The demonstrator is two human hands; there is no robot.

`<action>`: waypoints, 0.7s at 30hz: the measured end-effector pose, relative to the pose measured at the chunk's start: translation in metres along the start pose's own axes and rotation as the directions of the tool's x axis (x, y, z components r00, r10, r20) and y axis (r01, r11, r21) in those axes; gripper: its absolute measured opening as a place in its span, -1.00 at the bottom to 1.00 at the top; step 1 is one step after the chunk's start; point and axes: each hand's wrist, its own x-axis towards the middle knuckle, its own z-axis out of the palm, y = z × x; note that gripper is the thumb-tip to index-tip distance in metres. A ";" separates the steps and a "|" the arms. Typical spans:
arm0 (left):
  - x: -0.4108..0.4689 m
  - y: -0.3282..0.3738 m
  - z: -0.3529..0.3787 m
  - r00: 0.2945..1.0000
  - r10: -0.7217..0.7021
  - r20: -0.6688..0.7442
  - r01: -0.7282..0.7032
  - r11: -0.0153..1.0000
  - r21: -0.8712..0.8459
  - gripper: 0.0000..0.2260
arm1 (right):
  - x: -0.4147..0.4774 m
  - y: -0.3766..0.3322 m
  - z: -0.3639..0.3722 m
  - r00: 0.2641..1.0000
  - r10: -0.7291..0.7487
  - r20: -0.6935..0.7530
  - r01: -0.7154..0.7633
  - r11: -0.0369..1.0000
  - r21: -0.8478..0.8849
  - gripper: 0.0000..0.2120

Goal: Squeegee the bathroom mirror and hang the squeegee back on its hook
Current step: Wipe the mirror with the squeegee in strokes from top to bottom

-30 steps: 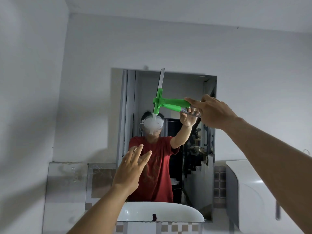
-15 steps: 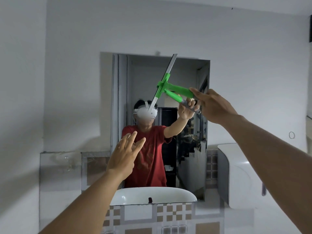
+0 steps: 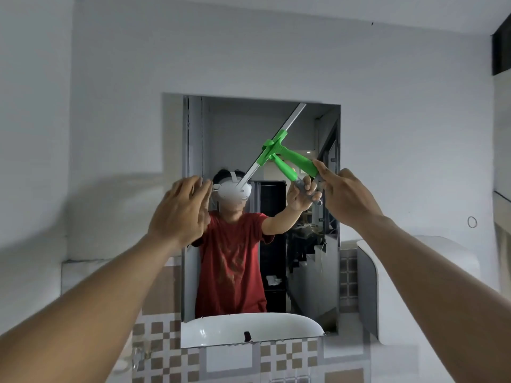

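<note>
A rectangular mirror point(image 3: 221, 128) hangs on the white wall ahead. My right hand point(image 3: 348, 199) grips the handle of a green squeegee point(image 3: 297, 158), whose metal blade point(image 3: 276, 145) lies slanted against the glass, upper end near the mirror's top right, lower end toward the middle. My left hand point(image 3: 179, 210) is raised in front of the mirror's left edge, fingers apart, holding nothing. The mirror reflects a person in a red shirt with both arms raised. No hook for the squeegee is clearly visible.
A white basin point(image 3: 249, 327) shows at the mirror's bottom edge. Brown-and-white checked tiles point(image 3: 287, 357) cover the wall below. A white rounded fixture point(image 3: 409, 286) sits at the right, with a small ring point(image 3: 472, 221) on the wall above it.
The squeegee blade has tilted from nearly upright to a steep slant. My left hand has risen from chest height to the mirror's left edge. The view has shifted.
</note>
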 end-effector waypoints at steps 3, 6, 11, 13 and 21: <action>0.022 -0.009 -0.014 1.000 0.026 0.011 -0.027 0.997 0.072 -0.31 | -0.008 -0.001 -0.001 0.999 0.047 0.012 -0.047 0.999 0.016 -0.40; 0.040 -0.017 -0.026 0.999 0.046 -0.007 -0.045 0.994 0.098 -0.36 | -0.017 -0.005 -0.004 0.996 0.090 0.029 -0.091 0.995 0.049 -0.40; 0.077 -0.030 -0.051 0.998 0.062 -0.005 -0.061 0.994 0.094 -0.41 | -0.027 -0.017 -0.003 0.988 0.152 0.039 -0.156 0.982 0.106 -0.37; 0.089 -0.031 -0.058 0.997 0.069 0.023 -0.070 0.995 0.076 -0.36 | -0.032 -0.023 0.000 0.985 0.170 0.039 -0.174 0.976 0.131 -0.37; 0.108 -0.032 -0.062 0.981 0.123 0.150 -0.141 0.984 0.114 -0.29 | -0.042 -0.039 0.015 0.972 0.233 0.023 -0.232 0.946 0.227 -0.39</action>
